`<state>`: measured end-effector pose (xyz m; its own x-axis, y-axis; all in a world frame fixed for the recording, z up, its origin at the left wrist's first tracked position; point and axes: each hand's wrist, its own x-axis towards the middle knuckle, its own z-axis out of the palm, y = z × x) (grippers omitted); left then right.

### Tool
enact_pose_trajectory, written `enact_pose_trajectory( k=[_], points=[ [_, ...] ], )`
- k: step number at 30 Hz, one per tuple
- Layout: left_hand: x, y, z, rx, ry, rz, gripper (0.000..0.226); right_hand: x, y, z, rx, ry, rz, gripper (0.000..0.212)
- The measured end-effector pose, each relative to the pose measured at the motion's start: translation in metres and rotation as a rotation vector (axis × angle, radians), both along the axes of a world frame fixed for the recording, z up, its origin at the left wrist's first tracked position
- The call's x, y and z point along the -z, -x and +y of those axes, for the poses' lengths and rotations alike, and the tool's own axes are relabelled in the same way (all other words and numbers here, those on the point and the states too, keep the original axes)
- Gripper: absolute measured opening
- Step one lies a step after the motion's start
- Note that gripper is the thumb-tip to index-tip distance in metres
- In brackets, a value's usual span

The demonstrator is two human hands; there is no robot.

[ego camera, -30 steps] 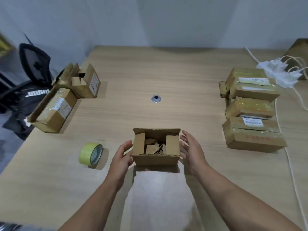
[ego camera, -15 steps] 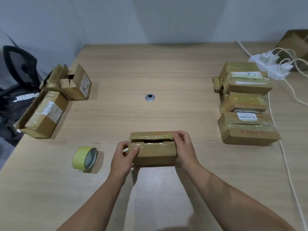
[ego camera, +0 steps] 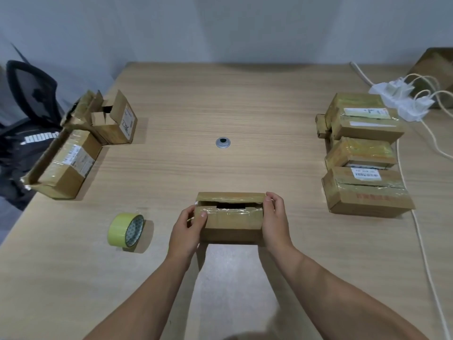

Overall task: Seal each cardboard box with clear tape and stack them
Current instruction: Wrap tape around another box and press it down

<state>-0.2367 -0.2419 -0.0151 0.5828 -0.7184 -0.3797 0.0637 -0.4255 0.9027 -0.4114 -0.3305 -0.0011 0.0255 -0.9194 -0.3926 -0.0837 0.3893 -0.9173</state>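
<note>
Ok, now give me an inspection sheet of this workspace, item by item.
Surface: light wooden table, metal grommet at its centre.
Job's things: held box near centre, flaps folded down with a dark gap between them; tape roll on edge to its left; taped boxes piled at right; open boxes at left.
Clutter: brown object at far right, cut off by the frame.
Hands: left hand grips the held box's left end; right hand grips its right end.
Cables: white power strip with plugs at far right; white cable along the right edge.
Surroundings: black chair at left, grey wall behind.
</note>
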Motion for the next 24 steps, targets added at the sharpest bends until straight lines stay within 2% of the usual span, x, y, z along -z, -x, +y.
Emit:
enact_pose_trajectory(
  k=[3,10,11,13,15,19,21,24],
  points=[
    [0.000,0.002,0.000,-0.020,0.011,0.031,0.031,0.000,0.002,-0.002,-0.002,-0.028,0.007,0.033],
    [-0.001,-0.006,0.008,-0.069,0.015,0.045,0.030,0.019,0.017,0.001,0.057,-0.125,0.056,0.044],
    [0.001,-0.008,0.011,-0.078,0.010,0.046,0.026,0.022,0.022,0.004,0.067,-0.146,0.092,0.045],
    [0.004,-0.010,0.018,-0.100,-0.003,0.047,0.019,0.026,0.032,0.013,0.070,-0.184,0.198,0.032],
    [0.009,-0.010,0.025,-0.123,-0.033,0.043,0.016,0.032,0.042,0.025,-0.007,-0.243,0.345,0.023],
    [0.020,-0.013,0.047,-0.138,-0.118,0.003,0.019,0.044,0.042,0.048,-0.389,-0.296,0.597,0.020],
    [0.024,-0.016,0.058,-0.149,-0.151,-0.005,0.022,0.047,0.027,0.059,-0.534,-0.295,0.578,0.021],
    [0.024,-0.026,0.072,-0.186,-0.175,-0.008,0.025,0.040,0.000,0.072,-0.576,-0.293,0.425,0.022]
  ],
)
